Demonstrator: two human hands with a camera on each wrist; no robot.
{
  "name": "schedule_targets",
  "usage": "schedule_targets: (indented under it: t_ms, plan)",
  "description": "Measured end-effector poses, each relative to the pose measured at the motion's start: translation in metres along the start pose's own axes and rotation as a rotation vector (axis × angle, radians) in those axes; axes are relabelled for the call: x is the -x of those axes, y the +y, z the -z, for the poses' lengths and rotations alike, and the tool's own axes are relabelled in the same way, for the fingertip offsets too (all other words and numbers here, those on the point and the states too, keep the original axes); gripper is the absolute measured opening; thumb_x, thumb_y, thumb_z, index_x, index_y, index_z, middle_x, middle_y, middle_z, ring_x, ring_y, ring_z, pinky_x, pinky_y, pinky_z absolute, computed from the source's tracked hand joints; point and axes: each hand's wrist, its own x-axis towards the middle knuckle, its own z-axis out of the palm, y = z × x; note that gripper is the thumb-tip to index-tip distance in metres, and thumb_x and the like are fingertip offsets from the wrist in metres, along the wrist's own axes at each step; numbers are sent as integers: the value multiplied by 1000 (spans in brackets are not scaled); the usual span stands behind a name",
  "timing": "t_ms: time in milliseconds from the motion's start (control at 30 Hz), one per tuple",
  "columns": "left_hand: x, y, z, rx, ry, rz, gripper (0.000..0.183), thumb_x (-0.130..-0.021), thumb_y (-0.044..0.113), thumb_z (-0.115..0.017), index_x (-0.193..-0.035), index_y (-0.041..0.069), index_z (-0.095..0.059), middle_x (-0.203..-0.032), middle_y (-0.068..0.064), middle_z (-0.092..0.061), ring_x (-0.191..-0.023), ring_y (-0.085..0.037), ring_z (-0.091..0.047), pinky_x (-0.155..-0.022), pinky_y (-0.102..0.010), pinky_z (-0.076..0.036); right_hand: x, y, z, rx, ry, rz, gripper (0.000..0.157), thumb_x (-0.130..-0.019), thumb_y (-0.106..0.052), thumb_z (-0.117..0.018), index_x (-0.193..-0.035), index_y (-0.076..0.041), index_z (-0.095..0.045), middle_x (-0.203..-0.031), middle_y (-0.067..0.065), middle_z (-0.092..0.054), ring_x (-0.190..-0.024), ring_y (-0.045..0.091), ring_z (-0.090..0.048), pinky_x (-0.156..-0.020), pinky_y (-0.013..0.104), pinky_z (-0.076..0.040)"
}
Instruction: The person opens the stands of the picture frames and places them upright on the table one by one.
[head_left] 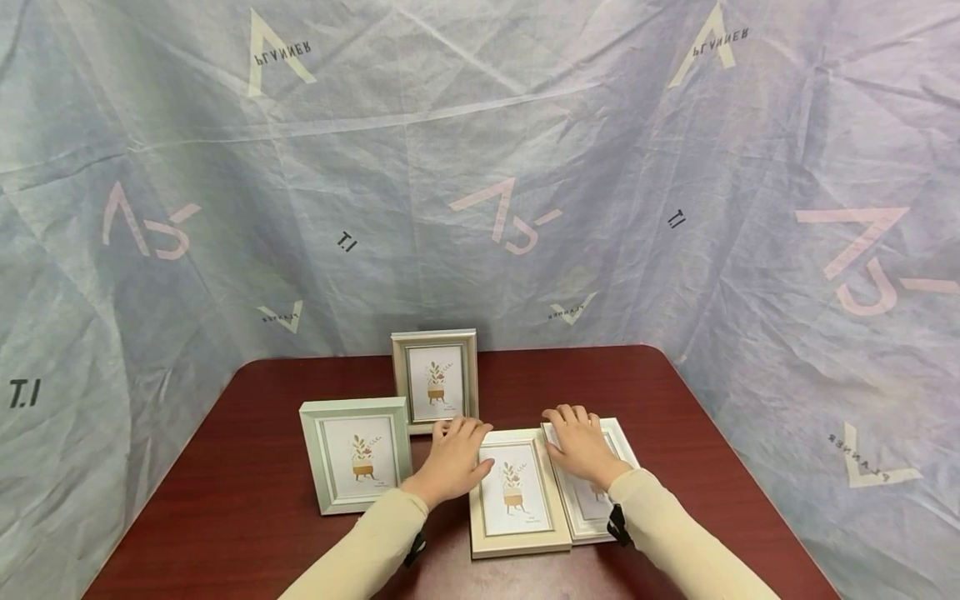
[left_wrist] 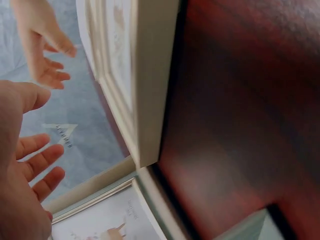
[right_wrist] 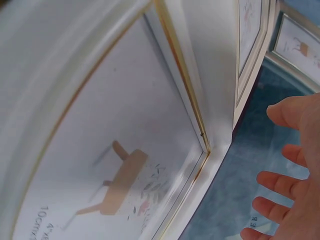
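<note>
My left hand [head_left: 453, 462] hovers by the upper left corner of a cream photo frame [head_left: 517, 496] that lies face up. Its fingers are loosely spread, with nothing in them. Over the upper part of a white photo frame [head_left: 588, 500], my right hand [head_left: 583, 446] is likewise relaxed and holds nothing, hiding part of that frame. The cream and white frames lie side by side, long edges close together. In the left wrist view, a gap shows between the left hand [left_wrist: 25, 165] and the cream frame [left_wrist: 150, 75]. The right wrist view shows the right hand [right_wrist: 295, 170] beside the white frame [right_wrist: 115, 125].
A pale green photo frame [head_left: 360, 458] stands upright at the left. Behind it, a silver-gold photo frame [head_left: 437, 379] stands near the back of the dark red table [head_left: 240, 467]. Grey printed cloth [head_left: 420, 208] hangs around the back and sides.
</note>
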Motion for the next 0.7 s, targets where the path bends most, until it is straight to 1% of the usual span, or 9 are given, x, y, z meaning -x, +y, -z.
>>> schedule_targets:
  t_ms: [133, 233, 400, 467, 567, 700]
  plan:
    - [-3, -2, -13, 9, -35, 32, 55, -92, 34, -68, -137, 6, -54, -130, -10, -54, -124, -29, -43, -93, -53, -29, -2, 3, 0, -1, -30, -13, 47, -88, -22, -72, -129, -5, -56, -125, 21, -54, -114, 41, -47, -85, 55, -36]
    - [-5, -3, -20, 7, -35, 38, 56, -92, 33, -69, -137, 4, -54, -130, -11, -54, -124, -30, -43, -93, -53, -29, -3, 5, 0, -14, -54, -21, 48, -88, -22, -72, -129, -5, -55, -126, 21, -53, -115, 40, -46, -85, 55, -36]
    - [-10, -2, -25, -18, -18, 36, 53, -91, 31, -70, -134, 3, -55, -128, -13, -55, -122, -32, -44, -92, -53, -30, -6, 6, 0, -21, -68, -24, 48, -88, -22, -71, -130, -6, -55, -127, 20, -53, -116, 39, -45, -86, 54, -35]
    - [-12, -2, -25, -24, -22, 42, 53, -91, 30, -70, -134, 3, -55, -127, -14, -56, -122, -33, -44, -92, -54, -30, -7, 7, 0, -22, -73, -25, 48, -88, -22, -70, -130, -6, -55, -128, 20, -52, -116, 40, -45, -87, 55, -34]
    - [-15, -2, -27, -35, -27, 51, 51, -91, 29, -70, -132, 3, -56, -126, -13, -56, -120, -31, -45, -92, -53, -30, -8, 7, -2, -31, -78, -29, 48, -88, -22, -70, -131, -5, -55, -129, 21, -52, -117, 40, -44, -86, 56, -34]
    - [-18, -5, -35, -67, -32, 56, 48, -92, 30, -69, -132, 4, -57, -125, -10, -57, -119, -29, -45, -91, -52, -30, -9, 7, -3, -44, -90, -38, 48, -88, -22, -71, -130, -5, -55, -129, 21, -51, -117, 41, -44, -86, 56, -34]
